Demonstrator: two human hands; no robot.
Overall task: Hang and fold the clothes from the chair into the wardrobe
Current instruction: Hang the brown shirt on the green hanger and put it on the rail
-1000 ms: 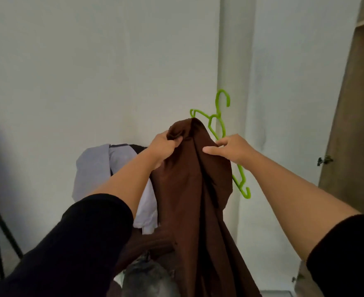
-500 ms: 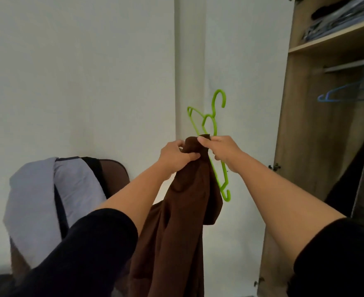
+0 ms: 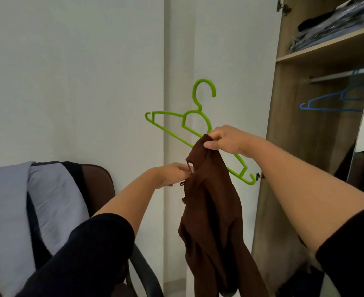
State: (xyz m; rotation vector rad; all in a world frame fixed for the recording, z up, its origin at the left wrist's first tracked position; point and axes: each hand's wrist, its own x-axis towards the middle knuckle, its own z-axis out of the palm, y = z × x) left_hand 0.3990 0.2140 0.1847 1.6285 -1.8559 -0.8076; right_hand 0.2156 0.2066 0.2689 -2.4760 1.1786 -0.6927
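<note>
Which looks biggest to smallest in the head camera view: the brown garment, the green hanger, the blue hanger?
1. Brown garment, largest; it runs out of the bottom edge.
2. Green hanger, partly behind the right hand.
3. Blue hanger, smallest, but it hangs farther back in the wardrobe, so its true size may match the green one.

A home bedroom: an open wooden wardrobe [image 3: 318, 129] with folded clothes [image 3: 327, 28] on its top shelf, a blue hanger [image 3: 329, 101] on the rail below, and left of it a garment-draped chair [image 3: 99, 185].
</note>
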